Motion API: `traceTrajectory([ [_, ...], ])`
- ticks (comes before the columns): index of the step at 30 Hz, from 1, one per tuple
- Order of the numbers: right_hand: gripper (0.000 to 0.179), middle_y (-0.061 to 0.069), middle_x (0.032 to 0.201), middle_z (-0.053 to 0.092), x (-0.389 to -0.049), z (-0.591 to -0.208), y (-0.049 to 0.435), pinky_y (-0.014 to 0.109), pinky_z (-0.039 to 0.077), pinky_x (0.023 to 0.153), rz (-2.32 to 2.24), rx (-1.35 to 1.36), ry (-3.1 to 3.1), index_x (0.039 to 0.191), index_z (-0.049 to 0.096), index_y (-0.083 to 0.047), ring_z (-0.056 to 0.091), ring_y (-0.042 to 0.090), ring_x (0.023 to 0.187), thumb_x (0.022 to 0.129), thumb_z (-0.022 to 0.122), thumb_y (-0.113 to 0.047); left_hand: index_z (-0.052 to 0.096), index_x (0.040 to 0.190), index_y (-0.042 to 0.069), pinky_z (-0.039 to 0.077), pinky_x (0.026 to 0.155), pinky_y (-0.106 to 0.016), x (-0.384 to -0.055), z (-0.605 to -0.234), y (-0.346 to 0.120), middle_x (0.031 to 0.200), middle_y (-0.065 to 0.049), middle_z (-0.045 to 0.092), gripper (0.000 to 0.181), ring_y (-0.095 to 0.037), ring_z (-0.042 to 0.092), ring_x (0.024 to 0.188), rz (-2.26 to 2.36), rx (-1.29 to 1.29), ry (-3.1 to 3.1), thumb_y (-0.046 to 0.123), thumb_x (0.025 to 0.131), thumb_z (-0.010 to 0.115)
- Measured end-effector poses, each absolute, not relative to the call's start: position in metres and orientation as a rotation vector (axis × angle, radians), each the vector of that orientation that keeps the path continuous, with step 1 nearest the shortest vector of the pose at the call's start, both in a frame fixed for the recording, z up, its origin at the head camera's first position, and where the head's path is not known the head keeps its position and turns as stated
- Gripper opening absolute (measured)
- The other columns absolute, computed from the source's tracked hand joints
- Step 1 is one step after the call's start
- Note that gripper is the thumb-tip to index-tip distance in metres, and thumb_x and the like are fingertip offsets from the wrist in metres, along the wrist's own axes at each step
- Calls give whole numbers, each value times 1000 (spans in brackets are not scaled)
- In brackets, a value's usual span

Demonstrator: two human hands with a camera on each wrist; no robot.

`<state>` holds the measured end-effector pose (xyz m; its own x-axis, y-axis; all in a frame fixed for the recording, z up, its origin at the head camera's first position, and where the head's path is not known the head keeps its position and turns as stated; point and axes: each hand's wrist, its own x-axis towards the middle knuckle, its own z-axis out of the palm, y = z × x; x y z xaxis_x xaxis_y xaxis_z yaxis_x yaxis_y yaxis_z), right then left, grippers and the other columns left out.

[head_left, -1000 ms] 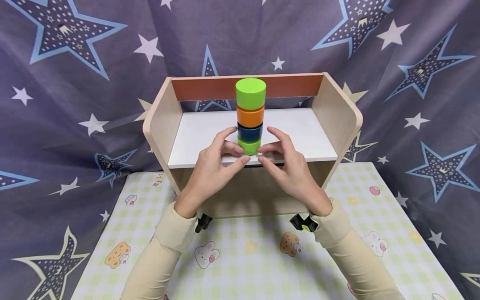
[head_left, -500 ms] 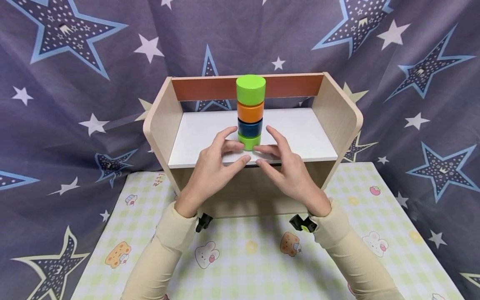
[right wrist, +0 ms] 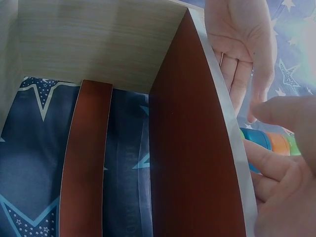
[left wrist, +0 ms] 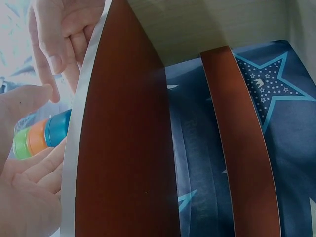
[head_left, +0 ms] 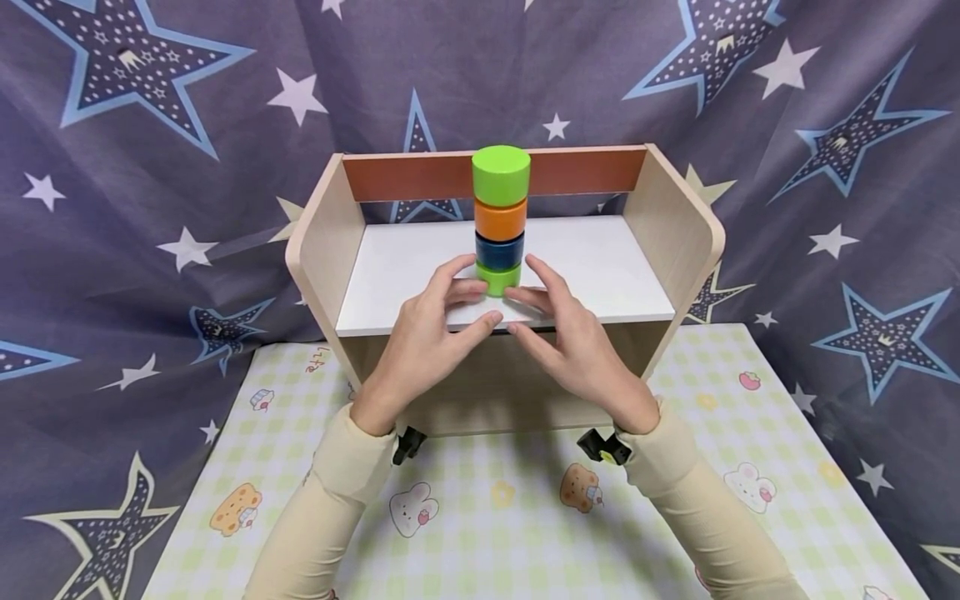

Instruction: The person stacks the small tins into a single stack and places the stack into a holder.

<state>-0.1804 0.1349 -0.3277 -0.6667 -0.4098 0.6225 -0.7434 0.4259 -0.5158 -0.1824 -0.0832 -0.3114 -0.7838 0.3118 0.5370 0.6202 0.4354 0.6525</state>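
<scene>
A straight tower of round blocks stands upright on the white shelf board (head_left: 600,267). From the top down it has a green block (head_left: 501,177), an orange block (head_left: 500,220), a dark blue block (head_left: 499,252) and a smaller green block (head_left: 498,281). My left hand (head_left: 431,337) is at the lower left, its loosely bent fingers at the lowest block. On the other side, my right hand (head_left: 576,346) has fingertips against the front right of that block. Both thumbs extend toward each other near the shelf's front edge. Wrist views show the blue and orange blocks past the board.
Pale wooden side panels (head_left: 678,229) flank the shelf, with a reddish-brown rail (head_left: 585,173) across the back. The unit stands on a checked tablecloth (head_left: 487,525) printed with cartoon animals. Behind it hangs a dark curtain (head_left: 247,208) with stars.
The tower has slid back a little, away from the shelf's front edge, and stays upright. My right hand has moved slightly forward and left; my left hand has barely moved.
</scene>
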Motion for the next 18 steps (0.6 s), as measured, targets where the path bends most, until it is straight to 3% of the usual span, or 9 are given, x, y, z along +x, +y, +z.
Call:
traceTrajectory([
  [9, 77, 10, 135, 62, -182, -327, 135, 45, 43, 103, 1083, 995, -2287, 156, 22, -6, 55, 22, 126, 95, 70, -11, 40, 149, 13, 49, 99, -36, -182, -311, -83, 126, -8, 67, 70, -14, 64, 114, -1239, -813, -2364, 32, 92, 75],
  [15, 74, 7, 136, 62, -179, -326, 137, 37, 50, 80, 1127, 995, -2265, 155, 25, -8, 59, 21, 121, 96, 69, -10, 43, 148, 10, 49, 100, -35, -182, -313, -83, 124, -8, 67, 69, -15, 63, 114, -1201, -841, -2311, 31, 91, 76],
  [18, 72, 6, 133, 63, -177, -325, 139, 38, 52, 87, 1149, 987, -2236, 154, 28, -8, 60, 21, 121, 95, 70, -8, 47, 145, 7, 50, 98, -35, -181, -315, -84, 120, -9, 68, 66, -17, 64, 112, -1180, -872, -2246, 26, 90, 79],
])
